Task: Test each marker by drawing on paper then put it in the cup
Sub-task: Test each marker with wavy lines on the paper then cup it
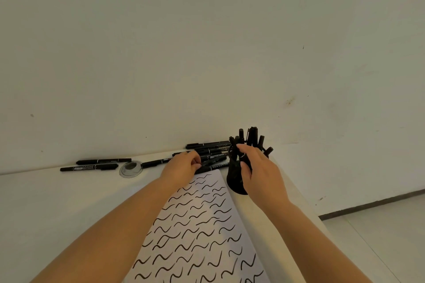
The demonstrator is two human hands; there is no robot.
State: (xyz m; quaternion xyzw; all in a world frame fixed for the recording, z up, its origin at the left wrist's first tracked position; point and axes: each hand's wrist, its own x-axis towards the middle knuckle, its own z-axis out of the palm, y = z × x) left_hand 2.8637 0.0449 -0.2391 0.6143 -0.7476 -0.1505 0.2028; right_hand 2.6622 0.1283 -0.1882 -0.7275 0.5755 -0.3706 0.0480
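- Fingers (197, 164) of the left hand (184, 167) curled, tips pinching one black marker (210, 161) in the pile at the far edge of the paper.
- Right hand (257, 167): fingers bent around the near side of the cup (234, 181), thumb against its wall; grip on the cup looks light, how firm it is cannot be told.
- Cup: black, round, mesh-like wall, tapering slightly; stands upright on the surface (57, 202) just right of the paper's far corner. Several black markers stand in it, caps up, splayed.
- Marker pile (211, 147): slim black cylinders with white label print, lying roughly parallel against the wall, just left of the cup.
- Two more markers (96, 164) lie well to the left, side by side, near a round grey disc (131, 168) with a clear rim.
- Paper (202, 225): white sheet, flat, covered in rows of short black wavy strokes, between the forearms.
- Surface: pale, smooth, matte.
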